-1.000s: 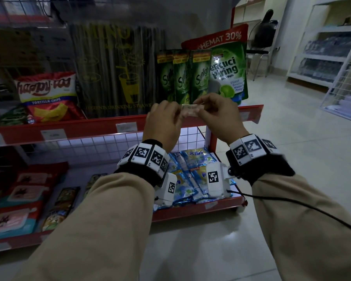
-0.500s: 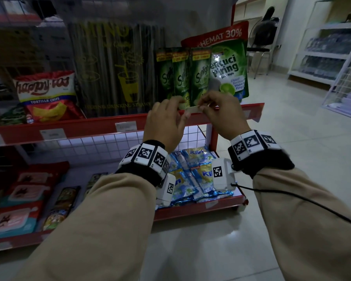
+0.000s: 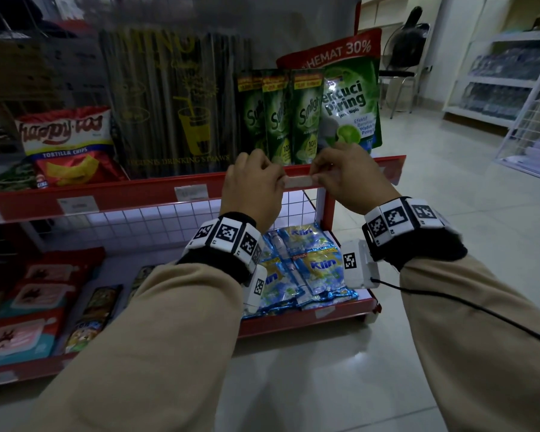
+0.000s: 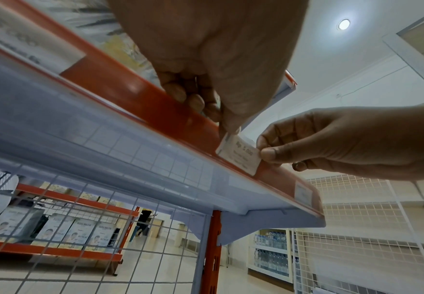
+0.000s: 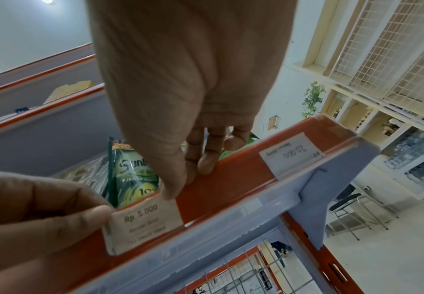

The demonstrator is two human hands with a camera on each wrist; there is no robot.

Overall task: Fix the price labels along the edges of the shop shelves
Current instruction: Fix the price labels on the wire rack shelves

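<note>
The price label (image 3: 297, 181), a small white slip printed "Rp. 5.000" (image 5: 144, 222), lies flat against the red front edge of the upper shelf (image 3: 131, 194), towards its right end and just below the green Sunlight pouches (image 3: 304, 120). The left hand (image 3: 253, 188) pinches the label's left end, thumb on the face of the slip and the other fingers curled over the top of the rail. The right hand (image 3: 345, 176) pins the right end, its thumb (image 5: 173, 179) pressing the label's upper corner while the fingers (image 5: 207, 159) hook over the shelf lip. Further right on the same rail sits another label (image 5: 291, 154) reading 20.000. Left along the edge are two more white labels (image 3: 191, 192) in front of a box of drinking straws (image 3: 175, 101) and a bag of tortilla chips (image 3: 66, 145). On the lower shelf (image 3: 309, 321), blue Klin sachets (image 3: 306, 266) lie under the wrists.
</note>
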